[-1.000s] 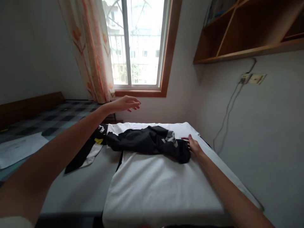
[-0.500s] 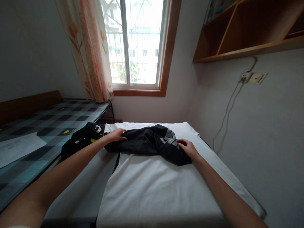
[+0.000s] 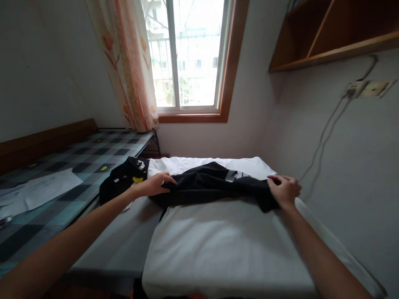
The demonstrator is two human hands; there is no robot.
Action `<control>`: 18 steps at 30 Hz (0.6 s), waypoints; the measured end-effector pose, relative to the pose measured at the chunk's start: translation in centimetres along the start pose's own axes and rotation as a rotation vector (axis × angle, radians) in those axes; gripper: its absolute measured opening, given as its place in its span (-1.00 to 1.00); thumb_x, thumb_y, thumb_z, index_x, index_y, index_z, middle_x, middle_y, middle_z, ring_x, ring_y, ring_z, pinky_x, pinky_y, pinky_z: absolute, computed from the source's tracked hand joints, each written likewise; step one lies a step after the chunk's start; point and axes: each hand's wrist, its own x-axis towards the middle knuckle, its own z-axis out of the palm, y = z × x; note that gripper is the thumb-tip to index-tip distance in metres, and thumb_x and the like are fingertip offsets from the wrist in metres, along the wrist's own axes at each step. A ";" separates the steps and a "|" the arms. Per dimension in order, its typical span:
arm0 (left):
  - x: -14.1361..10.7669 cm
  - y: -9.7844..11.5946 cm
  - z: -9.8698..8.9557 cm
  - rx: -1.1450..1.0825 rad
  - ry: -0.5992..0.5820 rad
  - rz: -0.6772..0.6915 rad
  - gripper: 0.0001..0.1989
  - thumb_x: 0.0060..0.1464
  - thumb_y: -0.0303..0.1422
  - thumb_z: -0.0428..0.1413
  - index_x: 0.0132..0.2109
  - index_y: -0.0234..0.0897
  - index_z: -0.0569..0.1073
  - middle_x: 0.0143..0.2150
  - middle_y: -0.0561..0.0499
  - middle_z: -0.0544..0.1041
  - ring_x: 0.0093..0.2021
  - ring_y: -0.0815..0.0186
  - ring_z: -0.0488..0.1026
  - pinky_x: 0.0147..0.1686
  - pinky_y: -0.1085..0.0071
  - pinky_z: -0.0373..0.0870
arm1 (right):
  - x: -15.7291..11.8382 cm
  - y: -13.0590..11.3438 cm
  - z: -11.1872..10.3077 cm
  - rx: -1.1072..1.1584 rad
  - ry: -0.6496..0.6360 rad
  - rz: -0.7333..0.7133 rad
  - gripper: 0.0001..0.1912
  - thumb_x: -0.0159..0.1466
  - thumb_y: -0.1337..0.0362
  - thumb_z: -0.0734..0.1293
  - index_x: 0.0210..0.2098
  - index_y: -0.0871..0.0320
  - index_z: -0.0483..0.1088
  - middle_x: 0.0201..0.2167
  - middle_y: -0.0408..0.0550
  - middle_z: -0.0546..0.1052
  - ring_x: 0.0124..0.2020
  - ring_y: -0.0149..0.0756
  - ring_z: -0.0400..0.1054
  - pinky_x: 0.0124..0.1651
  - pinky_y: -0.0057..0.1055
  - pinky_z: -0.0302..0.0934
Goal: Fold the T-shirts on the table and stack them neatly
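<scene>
A black garment (image 3: 199, 187) with a grey-and-white print lies stretched sideways across a white cloth (image 3: 227, 245). My left hand (image 3: 157, 184) grips its left part between thumb and fingers. At the other end, my right hand (image 3: 284, 190) is closed on the garment's right edge, its fingers curled over the fabric. The cloth under the middle is creased. Left of my left hand sits a bunched black item (image 3: 120, 176) with white and yellow marks, partly behind my forearm; I cannot tell its kind.
On the left stands a bed with a checked cover (image 3: 109, 151) and sheets of paper (image 3: 50, 189) on it. A curtain (image 3: 132, 83) hangs beside the window (image 3: 198, 62). To the right are a wall shelf (image 3: 339, 50), a socket (image 3: 357, 88) and hanging cables (image 3: 326, 135).
My right hand has moved right and drawn the garment's right end out, so it lies longer and flatter. My left hand keeps its hold. The view has shifted slightly.
</scene>
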 end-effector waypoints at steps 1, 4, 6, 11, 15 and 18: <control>-0.1 0.2 0.1 -0.031 -0.017 -0.011 -0.70 -0.01 -0.15 0.20 -0.20 -0.24 0.61 -0.30 -0.01 0.43 -0.33 0.31 0.39 -0.29 0.43 0.35 | -0.5 -0.8 0.1 -0.048 0.000 -0.096 -0.78 0.04 0.18 0.33 -0.43 0.17 0.55 -0.20 0.17 0.50 -0.06 0.10 0.33 0.06 0.07 0.13; 0.1 0.4 0.7 -0.123 0.033 -0.133 -0.61 0.07 -0.03 0.09 -0.31 -0.29 0.58 -0.34 -0.02 0.45 -0.40 0.35 0.37 -0.37 0.45 0.34 | -2.1 -3.8 0.5 0.033 -0.186 -0.364 -0.69 0.22 0.11 0.24 -0.41 0.17 0.52 -0.28 0.11 0.52 -0.14 -0.03 0.39 0.04 -0.08 0.19; 0.3 0.4 1.1 -0.172 0.098 -0.268 -0.60 0.09 -0.05 0.06 -0.20 -0.29 0.55 -0.38 0.02 0.45 -0.49 0.37 0.37 -0.44 0.45 0.34 | -3.1 -5.7 1.0 0.071 -0.359 -0.460 -0.64 0.30 0.07 0.19 -0.36 0.16 0.51 -0.31 0.07 0.53 -0.20 -0.12 0.41 -0.03 -0.20 0.23; 0.0 0.0 2.0 -0.301 0.135 -0.515 -0.47 -0.09 -0.08 0.22 -0.02 -0.32 0.45 -0.46 0.08 0.46 -0.61 0.38 0.35 -0.62 0.48 0.26 | -4.7 -8.1 2.5 -0.300 -0.519 -0.486 -0.56 0.20 0.03 0.36 -0.01 0.12 0.47 -0.01 0.16 0.47 0.01 0.07 0.30 0.00 -0.10 0.18; -0.4 -0.2 2.3 -0.468 0.073 -0.527 -0.44 -0.29 -0.06 0.35 -0.18 -0.36 0.50 -0.54 0.09 0.45 -0.58 0.36 0.36 -0.62 0.49 0.23 | -5.3 -8.0 3.5 -0.447 -0.621 -0.399 -0.64 0.21 0.14 0.36 -0.02 0.09 0.47 -0.04 0.12 0.50 0.04 0.12 0.27 0.02 -0.04 0.14; -0.6 -0.1 2.1 -0.564 0.152 -0.507 -0.46 -0.41 -0.13 0.40 -0.26 -0.36 0.51 -0.53 0.08 0.46 -0.52 0.36 0.39 -0.56 0.51 0.23 | -5.1 -7.9 3.8 -0.364 -0.576 -0.373 -0.79 0.25 0.30 0.26 -0.18 0.12 0.50 -0.15 0.09 0.54 -0.05 0.03 0.34 -0.03 -0.08 0.18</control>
